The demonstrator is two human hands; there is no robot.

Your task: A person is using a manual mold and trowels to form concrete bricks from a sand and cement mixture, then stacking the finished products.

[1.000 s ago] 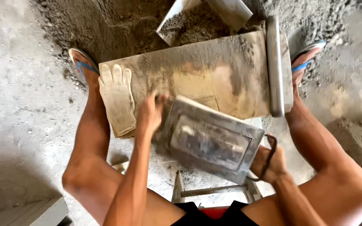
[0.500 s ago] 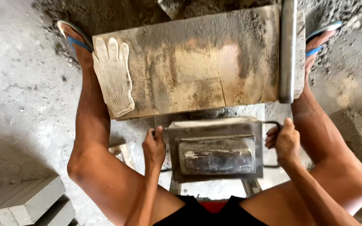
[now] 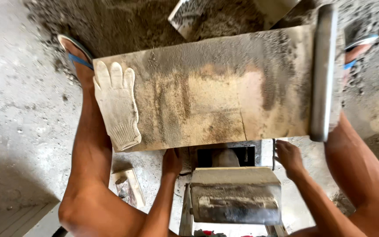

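Observation:
A grey metal mould box (image 3: 235, 197) sits between my knees, just below the near edge of a dusty wooden board (image 3: 207, 92). My left hand (image 3: 172, 161) grips the mould's left side. On the right side, my right hand (image 3: 288, 158) closes around a thin wire handle. The mould's near face is caked with grey mortar, and its far end shows a dark opening. A white knitted glove (image 3: 117, 105) lies flat on the board's left end. A grey metal bar (image 3: 323, 70) lies across the right end.
Loose grey sand (image 3: 123, 22) is heaped beyond the board, with a flat grey slab (image 3: 185, 15) stuck in it. My feet in blue-strapped sandals (image 3: 73, 52) flank the board. A small wooden block (image 3: 128, 186) lies by my left leg. Grey bricks (image 3: 18, 221) sit bottom left.
The mould came off the board, where it was tilted, and moved back toward me between my legs. Both hands went with it, shifting onto its sides.

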